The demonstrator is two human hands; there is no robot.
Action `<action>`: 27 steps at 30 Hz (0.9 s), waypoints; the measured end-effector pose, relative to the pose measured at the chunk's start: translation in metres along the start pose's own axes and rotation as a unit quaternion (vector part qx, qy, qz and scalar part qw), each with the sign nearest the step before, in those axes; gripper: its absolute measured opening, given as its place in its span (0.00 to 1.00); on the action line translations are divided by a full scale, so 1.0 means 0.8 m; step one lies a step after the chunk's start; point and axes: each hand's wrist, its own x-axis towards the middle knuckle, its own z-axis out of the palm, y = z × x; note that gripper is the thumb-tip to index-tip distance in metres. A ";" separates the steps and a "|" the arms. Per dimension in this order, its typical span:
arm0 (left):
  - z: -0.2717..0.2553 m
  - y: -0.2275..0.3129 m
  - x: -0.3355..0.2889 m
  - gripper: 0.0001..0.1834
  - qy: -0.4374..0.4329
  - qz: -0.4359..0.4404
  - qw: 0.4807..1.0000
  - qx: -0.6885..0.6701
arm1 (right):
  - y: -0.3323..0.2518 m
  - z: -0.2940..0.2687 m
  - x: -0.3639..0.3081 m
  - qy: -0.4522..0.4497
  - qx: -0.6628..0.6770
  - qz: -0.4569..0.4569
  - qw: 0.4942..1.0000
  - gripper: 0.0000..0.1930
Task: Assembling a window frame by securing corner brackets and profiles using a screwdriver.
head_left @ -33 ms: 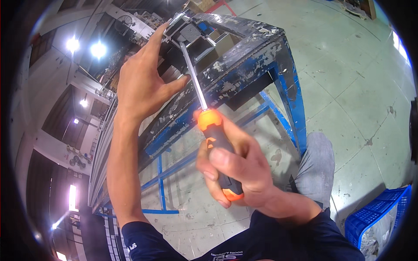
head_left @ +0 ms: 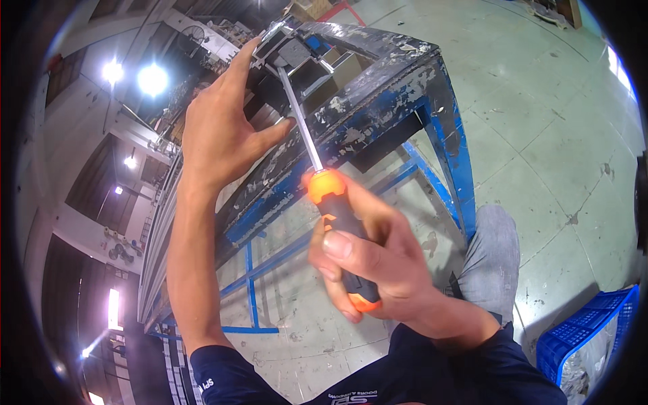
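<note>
Nearest us on the right, a blue plastic crate point(head_left: 574, 329) stands on the floor point(head_left: 540, 155) with clear wrapping in it. A grey-trousered knee point(head_left: 496, 250) sits just beside the blue leg point(head_left: 462, 182) of the surface point(head_left: 418, 67), whose dark paint is badly flaked. In front of us, our right fingers close firmly around the orange-and-black handle of a screwdriver point(head_left: 325, 185); its shaft runs over the near edge of the surface to a dark metal piece point(head_left: 293, 50), where we cannot tell exactly what the tip meets. Our left hand point(head_left: 219, 135) stands in the way on the left, hiding part of the surface; thumb and forefinger spread wide, forefinger by the metal piece, other fingers mostly hidden. Farther off lie a cardboard box point(head_left: 307, 8) and a red frame point(head_left: 347, 10).

Compared with the earlier frame, our right hand point(head_left: 388, 270) shifts very slightly right with the handle, while our left hand stays put.
</note>
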 end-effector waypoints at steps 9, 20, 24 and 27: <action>0.005 -0.005 -0.002 0.50 0.036 -0.002 0.998 -0.058 | -0.082 -0.014 -0.001 -0.107 0.270 0.087 0.953 0.28; 0.012 -0.001 -0.002 0.45 0.072 -0.048 0.991 -0.098 | -0.100 -0.012 0.033 -0.298 0.385 0.089 0.869 0.20; 0.013 -0.002 -0.002 0.44 0.071 -0.038 0.991 -0.107 | -0.090 -0.021 0.036 -0.329 0.402 0.081 0.851 0.20; 0.009 0.004 0.004 0.43 0.092 -0.032 0.995 -0.029 | -0.087 -0.021 0.035 -0.360 0.413 0.067 0.834 0.20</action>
